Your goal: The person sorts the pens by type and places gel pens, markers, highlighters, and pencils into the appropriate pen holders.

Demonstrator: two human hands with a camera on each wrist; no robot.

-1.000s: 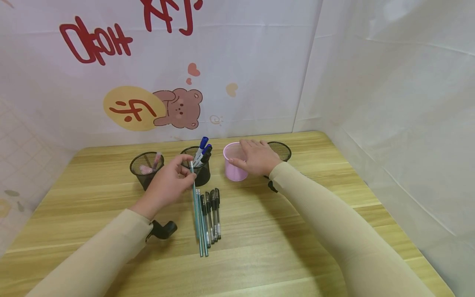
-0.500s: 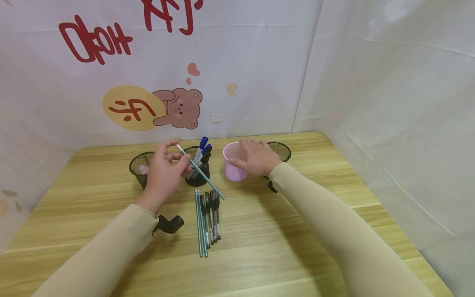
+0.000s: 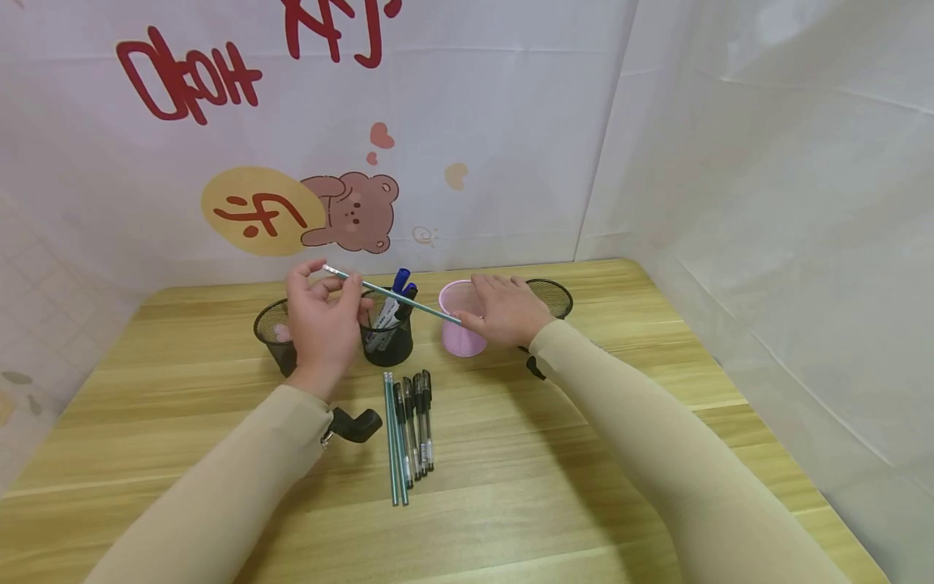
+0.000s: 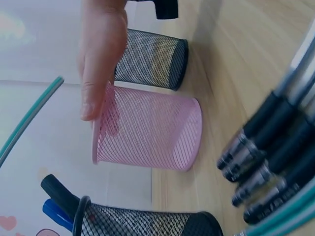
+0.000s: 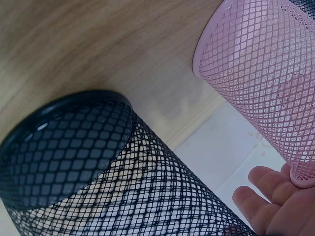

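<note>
My left hand [image 3: 321,326] pinches a teal pencil [image 3: 410,302] near its white-ended tip, above the left mesh pen holders. Slanting right and down, the pencil overlaps the rim of the pink mesh pen holder [image 3: 463,342] in the head view; its far end also shows in the left wrist view as a teal pencil [image 4: 32,118]. My right hand [image 3: 508,312] rests on the pink holder's right rim, thumb along the near side and fingers extended toward the back. In the right wrist view, fingertips [image 5: 268,184] lie right beside that rim.
Two teal pencils [image 3: 394,442] and several black-capped pens [image 3: 417,430] lie in front. A black mesh holder [image 3: 390,349] contains blue and black markers [image 3: 397,296]. Another black holder [image 3: 273,345] stands left, and one more [image 3: 552,296] stands right behind my hand. A printed cloth [image 3: 511,162] hangs behind.
My left hand has lifted the pencil from beside the others and moved it up and slightly left, swinging it from upright to slanting toward the pink holder. My right hand has stayed put.
</note>
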